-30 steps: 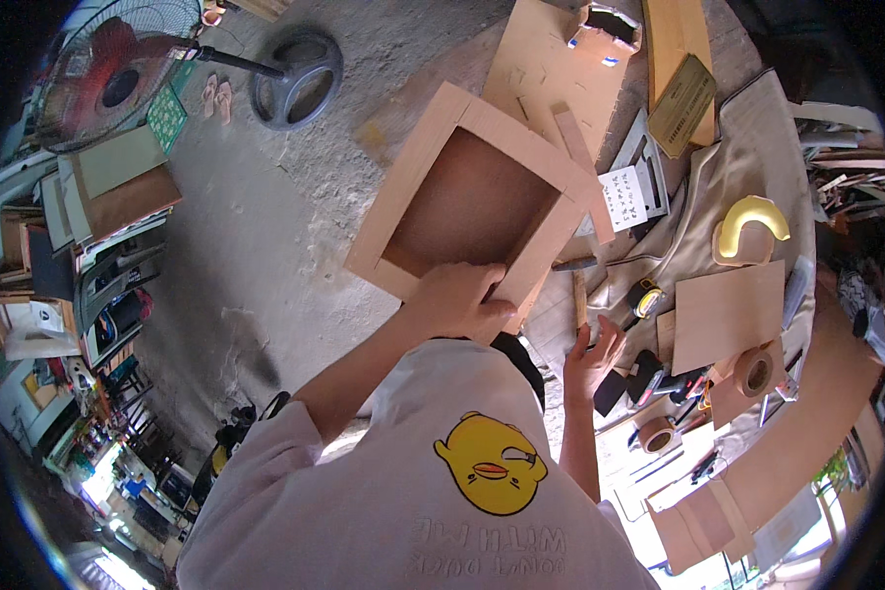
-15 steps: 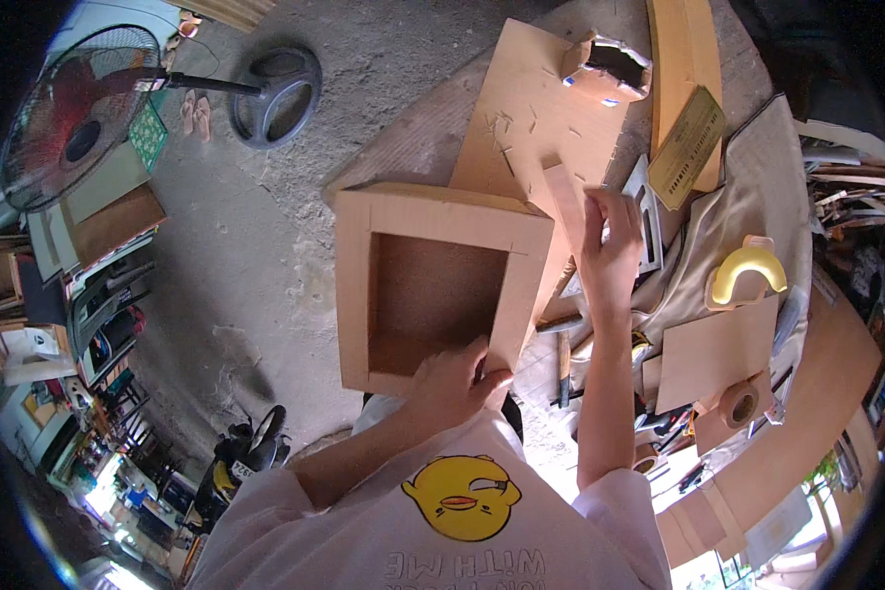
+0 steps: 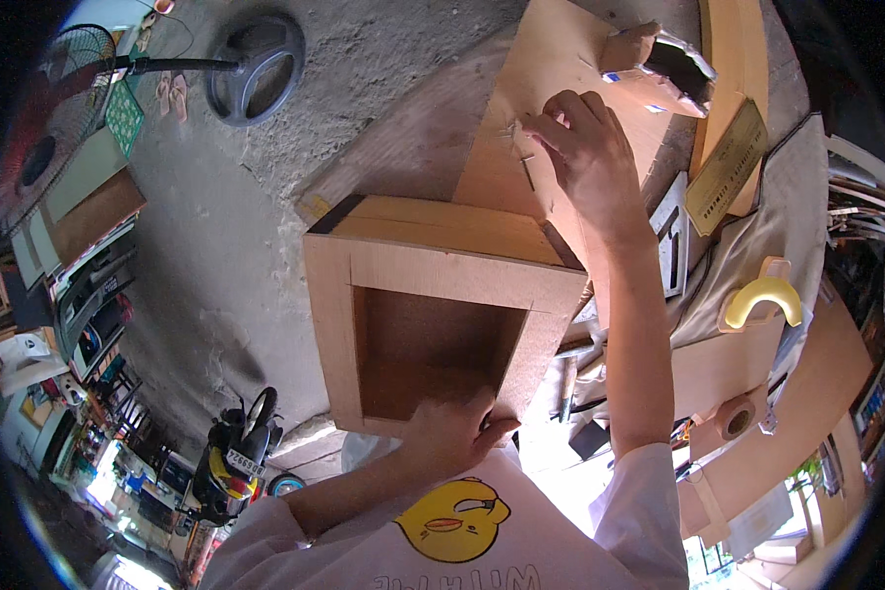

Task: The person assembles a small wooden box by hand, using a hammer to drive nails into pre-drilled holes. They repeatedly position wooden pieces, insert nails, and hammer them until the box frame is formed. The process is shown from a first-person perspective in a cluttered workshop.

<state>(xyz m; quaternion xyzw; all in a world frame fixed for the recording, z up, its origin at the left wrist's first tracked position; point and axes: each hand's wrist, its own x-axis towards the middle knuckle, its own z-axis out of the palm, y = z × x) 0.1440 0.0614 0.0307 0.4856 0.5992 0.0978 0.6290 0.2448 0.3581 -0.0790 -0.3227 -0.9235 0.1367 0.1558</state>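
A wooden box (image 3: 329, 324) with a framed rectangular opening stands tilted in front of me. My left hand (image 3: 452, 428) is closed on its near rim, fingers over the frame edge and thumb outside. My right hand (image 3: 592, 162) is over the light brown board (image 3: 551, 49) beyond the box. Its fingers are pinched together; what they hold, if anything, is too small to make out. Near these fingertips, several small thin nail-like pieces (image 3: 529, 172) lie on the board. A torn-open cardboard box (image 3: 664, 69) sits just past the right hand.
A yellow curved-handled tool (image 3: 765, 299) lies on cloth at the right, with a tape roll (image 3: 736, 418) closer in. A yellowish printed plate (image 3: 726, 167) and a metal square (image 3: 669, 236) lie beside the board. A fan base (image 3: 256, 69) and a motorcycle (image 3: 231, 457) stand at left.
My right hand has moved away from me, from beside a wooden strip to the nail-like pieces on the board. My left hand keeps its hold on the wooden box. The view has shifted.
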